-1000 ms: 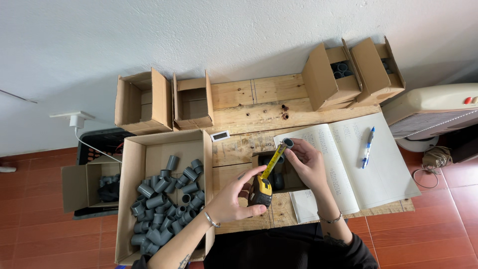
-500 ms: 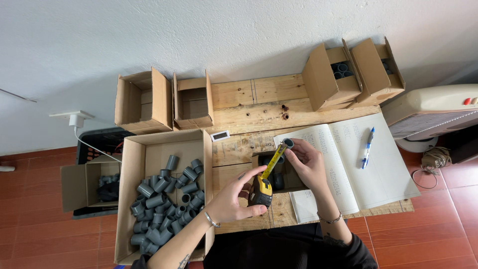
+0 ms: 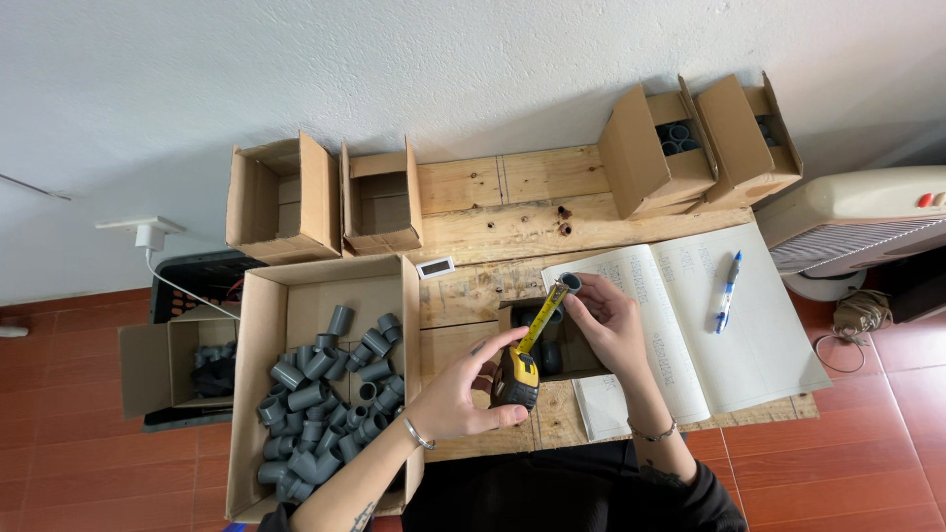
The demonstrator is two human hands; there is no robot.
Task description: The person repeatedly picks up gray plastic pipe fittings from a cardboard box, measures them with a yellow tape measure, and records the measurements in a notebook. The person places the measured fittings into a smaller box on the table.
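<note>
Off the surface's left edge, on the red tiled floor [image 3: 59,394], stands a small open carton [image 3: 163,369] with grey fittings inside, against a black crate [image 3: 197,281]. Next comes a large open cardboard box [image 3: 261,394] at the surface's front left corner, heaped with grey pipe fittings [image 3: 330,394]. Behind it, along the back left edge, two empty cardboard boxes [image 3: 281,197] lie on their sides. The left hand [image 3: 463,394] has its grip closed around a yellow and black tape measure [image 3: 516,379], near the front edge of the wooden surface [image 3: 493,232]. Its yellow blade [image 3: 542,317] runs up and right to a single grey fitting [image 3: 571,283], which the right hand [image 3: 611,330] pinches at its fingertips, grip closed on it, above a small open box [image 3: 557,350] with dark fittings inside. To the right an open notebook [image 3: 749,345] lies toward the front right corner, a blue pen [image 3: 727,291] on its page. At the back right corner two more boxes [image 3: 690,148] are tipped open, dark fittings within. Beyond the right edge stands a beige fan heater [image 3: 857,222].
</note>
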